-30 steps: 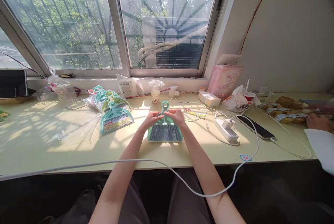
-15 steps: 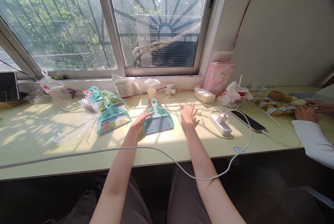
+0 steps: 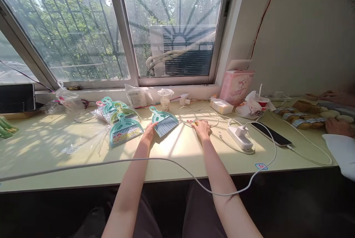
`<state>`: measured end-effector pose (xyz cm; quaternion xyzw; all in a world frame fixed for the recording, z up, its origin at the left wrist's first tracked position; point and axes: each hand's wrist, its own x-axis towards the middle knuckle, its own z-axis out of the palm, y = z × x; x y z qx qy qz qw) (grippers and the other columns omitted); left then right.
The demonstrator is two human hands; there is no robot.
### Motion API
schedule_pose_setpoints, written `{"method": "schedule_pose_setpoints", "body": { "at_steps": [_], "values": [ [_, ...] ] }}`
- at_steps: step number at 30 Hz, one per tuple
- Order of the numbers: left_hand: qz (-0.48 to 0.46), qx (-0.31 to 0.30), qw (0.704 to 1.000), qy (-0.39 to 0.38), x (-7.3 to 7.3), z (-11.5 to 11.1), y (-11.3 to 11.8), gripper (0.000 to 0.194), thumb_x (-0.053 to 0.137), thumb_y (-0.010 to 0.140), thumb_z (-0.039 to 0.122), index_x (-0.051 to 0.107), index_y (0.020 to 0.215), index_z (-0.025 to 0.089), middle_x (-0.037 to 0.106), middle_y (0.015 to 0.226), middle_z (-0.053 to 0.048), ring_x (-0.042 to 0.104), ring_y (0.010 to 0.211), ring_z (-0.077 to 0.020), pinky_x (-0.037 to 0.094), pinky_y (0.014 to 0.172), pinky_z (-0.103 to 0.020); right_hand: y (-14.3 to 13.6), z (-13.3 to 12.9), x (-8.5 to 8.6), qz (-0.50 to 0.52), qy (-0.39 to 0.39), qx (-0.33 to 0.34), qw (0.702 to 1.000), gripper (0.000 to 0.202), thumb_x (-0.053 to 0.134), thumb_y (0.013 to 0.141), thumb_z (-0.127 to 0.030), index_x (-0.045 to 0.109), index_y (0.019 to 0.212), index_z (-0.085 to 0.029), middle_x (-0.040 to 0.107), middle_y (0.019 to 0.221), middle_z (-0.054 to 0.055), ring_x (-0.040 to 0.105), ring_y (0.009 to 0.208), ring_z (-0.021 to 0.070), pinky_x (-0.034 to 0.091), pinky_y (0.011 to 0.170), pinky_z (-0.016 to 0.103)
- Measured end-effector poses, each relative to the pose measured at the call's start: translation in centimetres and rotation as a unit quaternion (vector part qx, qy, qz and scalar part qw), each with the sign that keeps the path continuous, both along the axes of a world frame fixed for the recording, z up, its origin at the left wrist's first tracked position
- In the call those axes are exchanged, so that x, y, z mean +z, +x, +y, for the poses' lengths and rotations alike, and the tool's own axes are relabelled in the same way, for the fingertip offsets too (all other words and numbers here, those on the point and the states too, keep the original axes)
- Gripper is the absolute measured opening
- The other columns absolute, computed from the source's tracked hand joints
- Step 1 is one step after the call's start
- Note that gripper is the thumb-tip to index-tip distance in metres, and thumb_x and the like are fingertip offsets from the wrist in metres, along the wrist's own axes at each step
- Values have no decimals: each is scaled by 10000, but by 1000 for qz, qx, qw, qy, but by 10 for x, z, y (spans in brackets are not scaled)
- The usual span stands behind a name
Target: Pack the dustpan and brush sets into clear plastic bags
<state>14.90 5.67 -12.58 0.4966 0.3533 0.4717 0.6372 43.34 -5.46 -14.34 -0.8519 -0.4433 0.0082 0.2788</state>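
Note:
A teal dustpan with a grey-bristled brush lies tilted on the table, its handle pointing to the upper left. My left hand is closed on its left edge. To the right, my right hand rests on the tabletop with fingers curled over a small, colourful flat piece beside a thin cable loop. What its fingertips grip is too small to make out. Left of my left hand, several wrapped dustpan sets overlap in clear plastic.
A white power strip, a phone and cables lie at right. A long cable crosses before my forearms. Behind are a plastic cup, a white box and a pink box. Another person's hand is by yarn balls at far right.
The dustpan has turned, its handle swinging left, with my left hand now closed on its edge. My right hand's fingers have curled in over the small piece. The view has shifted slightly.

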Motion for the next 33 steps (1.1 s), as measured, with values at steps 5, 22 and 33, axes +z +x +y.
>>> {"method": "schedule_pose_setpoints", "body": {
  "at_steps": [5,22,33],
  "values": [
    [24,12,999,-24,0,-2,1,252,769,637,197,629,843,230,644,798,-19,625,769,-198,473,666,-298,1,-2,1,47,-8,-33,998,321,712,926,-392,795,1186,-224,704,1385,158,535,1381,345,355,1126,485],
    [-15,-37,999,11,-1,-12,9,412,928,721,342,724,1062,233,753,1123,-112,695,1105,-287,539,950,-408,-37,6,39,508,422,156,735,486,657,865,-549,733,1211,-216,723,1355,135,665,1299,293,557,1088,462],
    [-28,-91,995,34,5,-24,18,469,892,814,359,731,1234,230,739,1276,-147,683,1234,-333,547,1035,-469,-105,1,35,307,328,301,841,433,608,925,-417,795,1278,-250,550,1628,94,545,1485,322,457,1228,494]
  ]
}}
